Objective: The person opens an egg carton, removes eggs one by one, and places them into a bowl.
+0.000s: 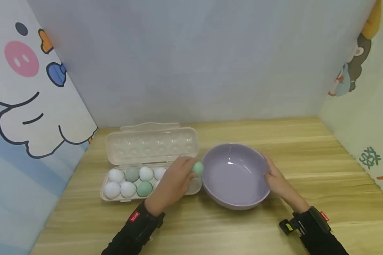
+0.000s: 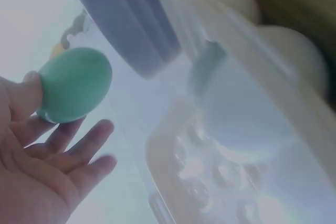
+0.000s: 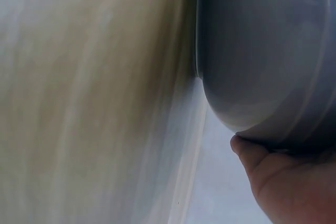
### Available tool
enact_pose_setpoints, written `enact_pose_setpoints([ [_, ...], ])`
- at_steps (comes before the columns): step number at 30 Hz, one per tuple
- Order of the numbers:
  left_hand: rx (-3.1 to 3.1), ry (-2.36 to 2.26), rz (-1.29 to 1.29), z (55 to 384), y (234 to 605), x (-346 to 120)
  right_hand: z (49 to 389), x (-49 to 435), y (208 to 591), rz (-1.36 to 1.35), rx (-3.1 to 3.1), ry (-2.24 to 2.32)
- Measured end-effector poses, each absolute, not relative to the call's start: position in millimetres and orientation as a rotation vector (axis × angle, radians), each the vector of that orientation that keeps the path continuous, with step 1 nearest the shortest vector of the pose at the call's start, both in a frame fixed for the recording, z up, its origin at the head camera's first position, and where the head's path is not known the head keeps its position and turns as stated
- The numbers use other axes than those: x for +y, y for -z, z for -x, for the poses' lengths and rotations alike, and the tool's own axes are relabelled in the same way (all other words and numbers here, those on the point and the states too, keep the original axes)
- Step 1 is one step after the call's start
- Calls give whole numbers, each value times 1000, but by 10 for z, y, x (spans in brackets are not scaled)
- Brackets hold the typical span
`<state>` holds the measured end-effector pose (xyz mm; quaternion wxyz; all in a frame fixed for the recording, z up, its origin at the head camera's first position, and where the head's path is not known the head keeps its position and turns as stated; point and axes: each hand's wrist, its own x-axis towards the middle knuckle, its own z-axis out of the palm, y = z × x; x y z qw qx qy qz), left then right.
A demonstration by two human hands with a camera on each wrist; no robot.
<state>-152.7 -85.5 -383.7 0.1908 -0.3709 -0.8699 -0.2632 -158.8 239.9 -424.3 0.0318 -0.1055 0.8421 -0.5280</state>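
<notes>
Between the thumb and fingers of my left hand (image 1: 173, 181) is a green egg (image 1: 197, 168), held up at the left rim of a purple bowl (image 1: 233, 175). In the left wrist view the egg (image 2: 76, 84) is pinched near the fingertips, with the other fingers loosely spread. My right hand (image 1: 278, 180) grips the bowl's right rim; the right wrist view shows it against the bowl (image 3: 262, 51). Below and left of my left hand lies an opened egg carton (image 1: 126, 199) with white and green eggs, partly hidden by that hand.
The carton's clear lid (image 1: 151, 145) is folded back toward the rear wall (image 1: 191, 71). Printed panels stand at the left (image 1: 64, 117) and right (image 1: 354, 117) of the wood-grain table (image 1: 229, 233).
</notes>
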Motion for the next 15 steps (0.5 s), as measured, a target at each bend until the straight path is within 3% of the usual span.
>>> enact_pose_setpoints([
  [6, -2550, 936, 1066, 1623, 3823, -636, 1589, 2416, 4285, 327, 2576, 1653],
  [15, -2649, 869, 1153, 1791, 3795, -330, 1596, 2427, 4281, 354, 2586, 1678],
])
